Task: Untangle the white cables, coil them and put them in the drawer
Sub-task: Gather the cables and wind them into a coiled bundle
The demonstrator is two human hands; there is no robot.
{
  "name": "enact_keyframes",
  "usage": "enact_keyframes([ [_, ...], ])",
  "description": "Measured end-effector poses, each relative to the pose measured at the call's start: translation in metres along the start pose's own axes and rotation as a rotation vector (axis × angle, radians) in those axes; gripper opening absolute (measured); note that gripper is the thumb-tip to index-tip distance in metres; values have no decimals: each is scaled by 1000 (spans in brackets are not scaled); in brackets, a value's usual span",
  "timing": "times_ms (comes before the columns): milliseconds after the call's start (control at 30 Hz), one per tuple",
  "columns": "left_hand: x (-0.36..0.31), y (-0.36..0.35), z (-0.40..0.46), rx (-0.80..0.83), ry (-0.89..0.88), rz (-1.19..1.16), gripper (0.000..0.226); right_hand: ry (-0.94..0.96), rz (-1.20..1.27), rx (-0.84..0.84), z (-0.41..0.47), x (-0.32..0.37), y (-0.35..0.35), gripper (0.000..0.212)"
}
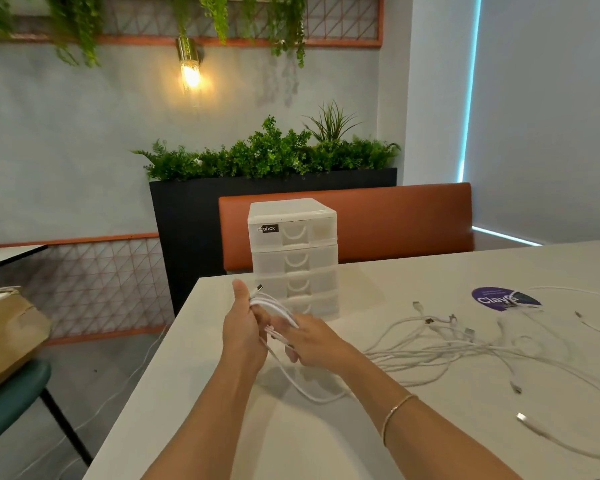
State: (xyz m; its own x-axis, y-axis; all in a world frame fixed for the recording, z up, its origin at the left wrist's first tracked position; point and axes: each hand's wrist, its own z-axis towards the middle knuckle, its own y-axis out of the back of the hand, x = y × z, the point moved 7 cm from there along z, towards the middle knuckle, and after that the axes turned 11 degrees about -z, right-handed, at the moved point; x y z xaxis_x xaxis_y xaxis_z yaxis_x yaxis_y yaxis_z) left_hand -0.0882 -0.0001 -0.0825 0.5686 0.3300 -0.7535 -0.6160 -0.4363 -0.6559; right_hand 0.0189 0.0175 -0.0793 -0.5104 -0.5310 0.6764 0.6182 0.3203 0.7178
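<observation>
Head view gave me one drawer unit (293, 258), four drawers, all closed. Left hand (244, 332) gripped a half-coiled white cable (277, 308); right hand (310, 342) pinched its loops. Beside them, a tangle of cables (465, 344) I couldn't count sprawled across the pale table (326, 445).

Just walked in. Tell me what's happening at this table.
A person is coiling a white cable: the left hand grips the gathered loops while the right hand feeds more on. The other white cables lie tangled on the table to the right. The drawer unit stands behind the hands, all drawers shut.
</observation>
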Motion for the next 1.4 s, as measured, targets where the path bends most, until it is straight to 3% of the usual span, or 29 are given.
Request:
enact_keyframes([
  [133, -8, 5, 11, 14, -92, 278, 54, 17, -203, -50, 6, 1, 9, 47],
  [333, 4, 5, 18, 34, -6, 292, 49, -10, -416, -49, 16, -15, 0, 41],
  [500, 4, 10, 16, -74, 96, 13, 42, 34, -201, -10, 6, -4, 8, 38],
  [600, -4, 14, 23, -28, 124, -268, 50, 53, -262, 86, -7, -14, 27, 38],
  [767, -12, 27, 31, -8, 131, -372, 70, -147, -585, 108, -29, -87, 84, 55],
  [900, -10, 30, 30, -52, 101, -356, 55, -287, -938, 72, -50, -141, 139, 52],
  [1100, 2, 23, 24, -83, 89, -340, 51, -395, -1397, -41, -68, -168, 202, 54],
  [1233, -5, 30, 26, -91, 44, -359, 53, -538, -1369, -128, -79, -197, 231, 52],
  [1300, -4, 33, 27, -98, 33, -380, 59, -694, -1286, -51, -87, -215, 233, 55],
  [1400, 0, 32, 29, -96, 40, -403, 71, -817, -1195, 157, -86, -218, 221, 79],
])
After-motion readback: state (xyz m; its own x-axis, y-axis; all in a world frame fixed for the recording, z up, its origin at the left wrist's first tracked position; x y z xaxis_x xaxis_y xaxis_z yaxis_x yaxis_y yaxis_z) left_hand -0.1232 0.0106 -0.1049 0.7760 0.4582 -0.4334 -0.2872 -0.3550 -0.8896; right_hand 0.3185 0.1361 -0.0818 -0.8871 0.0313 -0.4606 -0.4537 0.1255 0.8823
